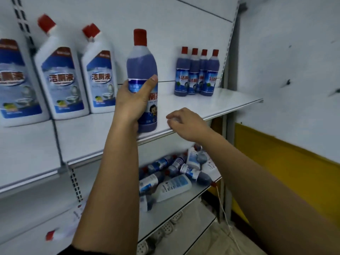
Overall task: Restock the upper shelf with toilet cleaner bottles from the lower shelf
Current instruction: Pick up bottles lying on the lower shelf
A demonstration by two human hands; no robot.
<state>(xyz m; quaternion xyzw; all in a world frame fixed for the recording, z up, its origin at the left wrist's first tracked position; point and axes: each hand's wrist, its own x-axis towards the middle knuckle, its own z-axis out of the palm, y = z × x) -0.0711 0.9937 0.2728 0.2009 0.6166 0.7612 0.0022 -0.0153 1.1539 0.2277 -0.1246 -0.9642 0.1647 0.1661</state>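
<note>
Roughly speaking, the restock is only partly done. Below both hands, on the lower shelf (174, 205), a heap of bottles (176, 173) lies on its side in a jumble. Some show purple liquid and some show pale labels, and how many there are cannot be counted, so most of the stock seems yet to be lifted. Above that heap, the left hand (132, 102) grips one purple bottle (142, 70) with a red cap. The fingers wrap round the labelled middle and the thumb lies across the front, holding it upright at the front edge of the upper shelf (211, 105). Its base is blurred, so whether it already touches the shelf or hangs just over it cannot be told. Just to the right of that bottle and a little lower, the right hand (185, 124) holds nothing. Its fingers are loosely curled over the shelf's front lip, and it looks free to reach down for another. Beyond the right hand, at the back of the upper shelf, four purple bottles (197, 74) stand upright, packed close together, with bare shelf between them and the held bottle. Beyond and to the left of the left hand stand larger white angled-neck bottles (62, 83). By my judgement, setting this bottle down near the four would make it the fifth in place, with many more trips to come.
</note>
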